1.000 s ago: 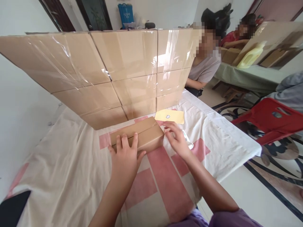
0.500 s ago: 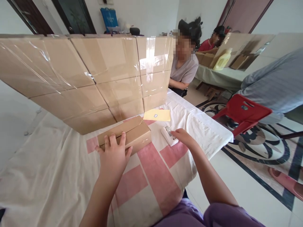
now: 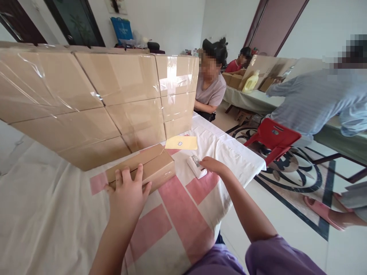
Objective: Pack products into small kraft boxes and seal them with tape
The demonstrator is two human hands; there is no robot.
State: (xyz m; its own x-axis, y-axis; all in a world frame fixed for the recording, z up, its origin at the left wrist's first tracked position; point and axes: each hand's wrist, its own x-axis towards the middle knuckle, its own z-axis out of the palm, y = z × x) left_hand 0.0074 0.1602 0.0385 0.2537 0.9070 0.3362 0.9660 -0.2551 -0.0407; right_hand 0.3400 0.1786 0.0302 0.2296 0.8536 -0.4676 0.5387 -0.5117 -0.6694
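Observation:
My left hand (image 3: pixel 127 193) lies flat, fingers spread, on the near edge of a small brown cardboard box (image 3: pixel 149 164) on the table. My right hand (image 3: pixel 212 165) reaches to the right of the box, and its curled fingers touch a small white device (image 3: pixel 196 166) lying on the cloth. Beyond the device lies a yellow envelope (image 3: pixel 181 143) with a small white label.
A wall of taped cardboard cartons (image 3: pixel 100 99) stands behind the box. The table's white and pink cloth (image 3: pixel 183 214) ends at the right edge. A seated person (image 3: pixel 208 89) is at the far end. A red plastic chair (image 3: pixel 272 137) and another person (image 3: pixel 312 103) are to the right.
My right hand left the box's right end and moved right onto the white device. The view swung to the right. My left hand stayed on the box.

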